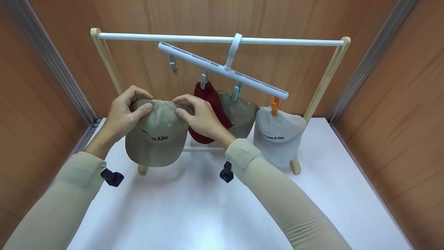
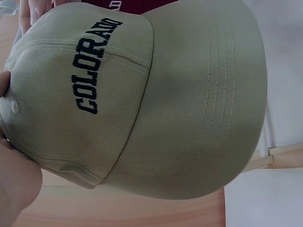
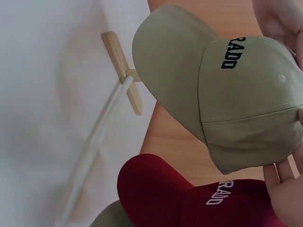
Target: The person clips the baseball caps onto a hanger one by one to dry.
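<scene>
An olive-khaki baseball cap (image 1: 158, 132) with dark COLORADO lettering is held up between both hands, brim pointing down. My left hand (image 1: 124, 113) pinches the left side of its crown, thumb in front and fingers behind. On the crown's right side my right hand (image 1: 201, 116) grips in the same way. Above the cap, a grey clip (image 1: 173, 66) hangs from the tilted white hanger (image 1: 222, 70) with nothing in it. The left wrist view shows the cap's front (image 2: 85, 94) and brim. The right wrist view shows its right side (image 3: 251, 104).
From the hanger's other clips hang a dark red cap (image 1: 211, 104), an olive-brown cap (image 1: 239, 109) and a pale grey cap (image 1: 279, 132) on an orange clip (image 1: 275, 106). A white rail (image 1: 166, 37) on wooden legs carries the hanger. Wood-grain walls (image 1: 392, 114) enclose the white table (image 1: 194, 208).
</scene>
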{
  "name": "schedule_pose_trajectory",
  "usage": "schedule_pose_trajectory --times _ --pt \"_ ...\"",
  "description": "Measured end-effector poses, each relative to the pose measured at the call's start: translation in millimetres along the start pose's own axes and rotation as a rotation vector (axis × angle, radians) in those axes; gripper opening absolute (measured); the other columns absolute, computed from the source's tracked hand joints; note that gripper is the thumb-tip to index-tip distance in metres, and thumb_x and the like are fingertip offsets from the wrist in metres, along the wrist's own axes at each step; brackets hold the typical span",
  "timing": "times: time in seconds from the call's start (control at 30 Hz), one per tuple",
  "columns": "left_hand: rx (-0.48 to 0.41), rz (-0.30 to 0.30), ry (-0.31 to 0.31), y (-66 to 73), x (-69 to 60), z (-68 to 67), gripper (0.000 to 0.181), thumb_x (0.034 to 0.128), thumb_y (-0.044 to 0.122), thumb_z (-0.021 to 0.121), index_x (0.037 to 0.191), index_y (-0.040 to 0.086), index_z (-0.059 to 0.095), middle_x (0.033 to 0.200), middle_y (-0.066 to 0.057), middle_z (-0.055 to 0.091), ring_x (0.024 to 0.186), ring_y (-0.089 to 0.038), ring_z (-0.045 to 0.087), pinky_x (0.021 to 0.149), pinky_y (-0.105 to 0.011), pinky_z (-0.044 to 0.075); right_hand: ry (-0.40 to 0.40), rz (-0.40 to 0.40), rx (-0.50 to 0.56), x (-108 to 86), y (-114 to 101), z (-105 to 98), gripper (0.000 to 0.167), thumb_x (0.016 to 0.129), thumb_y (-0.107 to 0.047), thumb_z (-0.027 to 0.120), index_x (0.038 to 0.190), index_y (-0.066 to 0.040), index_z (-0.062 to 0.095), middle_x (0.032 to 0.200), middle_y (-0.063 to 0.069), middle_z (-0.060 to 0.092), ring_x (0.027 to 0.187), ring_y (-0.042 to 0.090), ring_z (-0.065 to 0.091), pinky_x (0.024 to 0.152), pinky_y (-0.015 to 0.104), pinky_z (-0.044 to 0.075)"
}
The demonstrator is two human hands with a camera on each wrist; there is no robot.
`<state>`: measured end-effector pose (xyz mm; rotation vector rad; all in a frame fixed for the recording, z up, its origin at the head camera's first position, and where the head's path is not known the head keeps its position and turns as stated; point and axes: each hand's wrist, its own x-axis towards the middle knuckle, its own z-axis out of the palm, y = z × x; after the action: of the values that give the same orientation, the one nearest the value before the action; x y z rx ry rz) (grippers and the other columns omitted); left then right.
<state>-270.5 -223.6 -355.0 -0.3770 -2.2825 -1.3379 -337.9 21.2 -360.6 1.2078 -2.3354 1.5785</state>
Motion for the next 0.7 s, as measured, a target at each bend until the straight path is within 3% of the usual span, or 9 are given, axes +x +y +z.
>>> schedule_pose_trajectory --times 0.4,0.53,0.7 --pt "0.005 0.022 0.042 2.2 8.4 -7.3 0.026 0.1036 0.011 0.068 0.128 0.002 0.064 0.118 -0.003 0.068 0.108 -0.015 0.060 0.092 -0.022 0.047 -0.015 -0.011 -0.053 16.9 -6.6 -3.3 0.035 0.105 -0.017 0.069 0.139 -0.014 0.066 0.137 0.001 0.067 0.128 0.010 0.062 0.109 0.021 0.048" --pt "-0.011 0.033 0.040 3.2 10.2 -7.8 0.026 0.1034 0.011 0.069 0.127 0.001 0.064 0.117 -0.003 0.069 0.108 -0.015 0.061 0.091 -0.022 0.047 -0.038 0.034 -0.110 25.7 -10.6 -7.9 0.050 0.107 -0.021 0.065 0.154 -0.012 0.051 0.151 0.005 0.056 0.138 0.016 0.053 0.114 0.024 0.043" --pt "-0.031 0.045 0.049 5.7 10.3 -9.1 0.025 0.1028 0.007 0.069 0.126 -0.001 0.064 0.114 -0.002 0.069 0.104 -0.014 0.061 0.088 -0.022 0.047 -0.046 0.125 -0.156 38.3 -22.2 -15.1 0.076 0.108 -0.035 0.063 0.169 -0.015 0.022 0.171 0.006 0.032 0.153 0.020 0.038 0.122 0.036 0.038"
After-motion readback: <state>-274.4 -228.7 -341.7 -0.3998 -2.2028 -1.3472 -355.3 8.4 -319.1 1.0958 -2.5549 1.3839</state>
